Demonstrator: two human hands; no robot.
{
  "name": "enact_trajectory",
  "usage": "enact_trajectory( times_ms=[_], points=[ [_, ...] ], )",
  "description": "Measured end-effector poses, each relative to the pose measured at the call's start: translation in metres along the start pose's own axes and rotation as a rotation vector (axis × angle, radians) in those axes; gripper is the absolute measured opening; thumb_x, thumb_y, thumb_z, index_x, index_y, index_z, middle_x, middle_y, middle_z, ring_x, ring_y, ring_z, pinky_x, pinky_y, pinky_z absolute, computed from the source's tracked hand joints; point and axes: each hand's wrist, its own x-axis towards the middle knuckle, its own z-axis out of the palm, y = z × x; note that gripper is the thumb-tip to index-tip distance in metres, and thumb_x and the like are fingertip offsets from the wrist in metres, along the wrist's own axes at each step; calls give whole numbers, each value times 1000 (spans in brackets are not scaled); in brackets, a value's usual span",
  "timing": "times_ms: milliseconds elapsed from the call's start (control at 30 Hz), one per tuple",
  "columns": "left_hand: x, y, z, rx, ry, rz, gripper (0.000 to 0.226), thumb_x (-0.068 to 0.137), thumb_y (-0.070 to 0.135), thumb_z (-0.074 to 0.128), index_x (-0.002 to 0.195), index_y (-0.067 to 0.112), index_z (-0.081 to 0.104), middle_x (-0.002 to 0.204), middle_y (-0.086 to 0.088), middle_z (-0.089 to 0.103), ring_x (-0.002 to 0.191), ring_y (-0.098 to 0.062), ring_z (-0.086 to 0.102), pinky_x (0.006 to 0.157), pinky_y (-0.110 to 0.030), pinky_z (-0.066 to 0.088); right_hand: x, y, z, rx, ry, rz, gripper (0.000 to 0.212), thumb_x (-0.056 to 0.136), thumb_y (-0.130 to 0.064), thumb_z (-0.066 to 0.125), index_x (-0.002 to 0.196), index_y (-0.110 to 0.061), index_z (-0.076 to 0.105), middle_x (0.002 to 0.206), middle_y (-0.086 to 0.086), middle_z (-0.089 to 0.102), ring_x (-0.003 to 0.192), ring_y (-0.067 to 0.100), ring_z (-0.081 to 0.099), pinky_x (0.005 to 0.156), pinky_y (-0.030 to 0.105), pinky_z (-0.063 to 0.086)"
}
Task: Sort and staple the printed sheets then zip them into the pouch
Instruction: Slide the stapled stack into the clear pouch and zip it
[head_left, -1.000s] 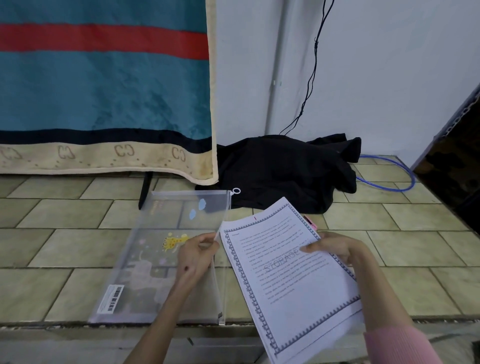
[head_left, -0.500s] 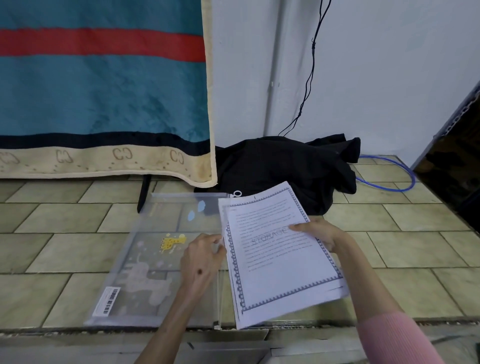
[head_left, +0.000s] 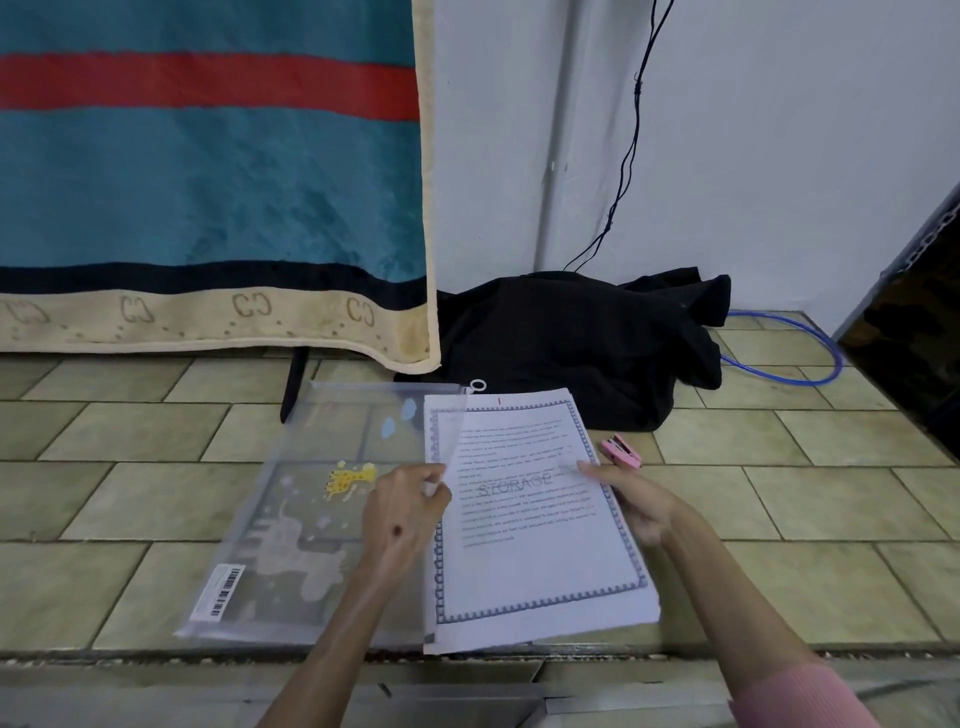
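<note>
The body text on the printed sheets (head_left: 540, 519) is too blurred to read; only the pale watermark "STORAGE" across the middle comes through. The barcode label (head_left: 218, 592) on the pouch (head_left: 311, 509) is likewise illegible. How many sheets sit in the stack cannot be told, and no staple can be made out. The left edge of the stack lies under the pouch's raised clear flap, so how far the paper has entered is unclear. Both forearms are cut off by the bottom of the view.

The left hand (head_left: 402, 512) pinches the pouch's open right edge, thumb and fingers curled on the clear plastic and lifting it off the sheets. The right hand (head_left: 631, 499) holds the stack's right edge, thumb lying on the top page and the other fingers tucked beneath, out of sight.

The pouch, translucent with a yellow giraffe and a grey elephant printed on it, lies flat on the tiled surface (head_left: 831, 519), its white zip ring (head_left: 477, 385) at the far right corner. The sheets lie just right of the pouch, overlapping its open edge. A pink stapler (head_left: 621, 452) rests right of the pouch, just beyond the sheets' far right edge. A black cloth bundle (head_left: 582, 338) lies beyond the pouch against the wall, and a teal and red blanket (head_left: 208, 171) hangs behind it.
</note>
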Motion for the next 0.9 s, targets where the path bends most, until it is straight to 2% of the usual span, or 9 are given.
enact_trajectory(
  times_ms=[67,133,200,333,500,600,700,767,900],
  points=[
    [0,1,1,3,-6,8,30,84,14,60,114,14,68,113,0,69,82,-19,69,74,-26,53,-8,4,2,-117,-129,9,49,76,0,72,122,-7,59,127,19,60,113,32,61,84,38,56],
    [0,0,2,-5,-23,5,31,84,11,59,113,14,68,111,1,69,85,-16,67,73,-21,49,-5,6,3,-188,-59,-9,47,84,13,56,126,-6,53,122,15,64,109,30,64,80,36,57],
    [1,-1,1,-19,-45,-13,33,82,11,62,114,16,68,111,2,70,87,-13,66,73,-18,47,1,7,5,-140,103,-57,43,86,12,52,126,-5,53,115,13,68,103,30,67,79,38,57],
    [-7,2,-2,17,-153,-91,40,74,9,66,113,11,59,105,-3,63,87,-15,59,70,-20,42,12,15,2,-80,273,-114,33,88,4,55,119,-7,60,112,13,70,101,33,67,92,49,51],
    [-30,-1,-15,163,-312,-187,20,75,16,68,85,13,51,74,8,49,61,-2,44,46,-17,30,19,17,0,-27,343,-118,25,90,1,55,113,-7,63,109,14,70,97,31,69,83,46,56],
    [-31,-6,-26,134,-312,-243,16,72,13,70,75,16,54,73,5,57,62,-4,53,49,-18,40,20,16,3,-46,388,-114,24,89,0,57,112,-4,63,107,15,71,94,31,69,82,45,56],
    [-26,-5,-33,78,-343,-303,15,69,8,74,67,13,60,68,-2,66,61,-12,64,62,-28,57,21,18,7,-36,410,-130,19,89,2,56,105,-4,65,95,12,74,82,27,72,73,40,59],
    [-22,-5,-37,33,-379,-320,17,68,3,74,63,12,61,65,-4,66,59,-13,66,67,-31,60,21,20,9,-16,443,-142,16,89,3,56,100,-4,65,88,10,74,73,24,73,65,36,60],
    [-15,-7,-43,-5,-464,-303,12,71,8,78,71,10,67,70,-2,68,62,-11,67,61,-23,58,21,25,14,-16,488,-152,17,89,2,57,102,-5,65,94,10,72,77,23,71,71,37,59]
  ],
)
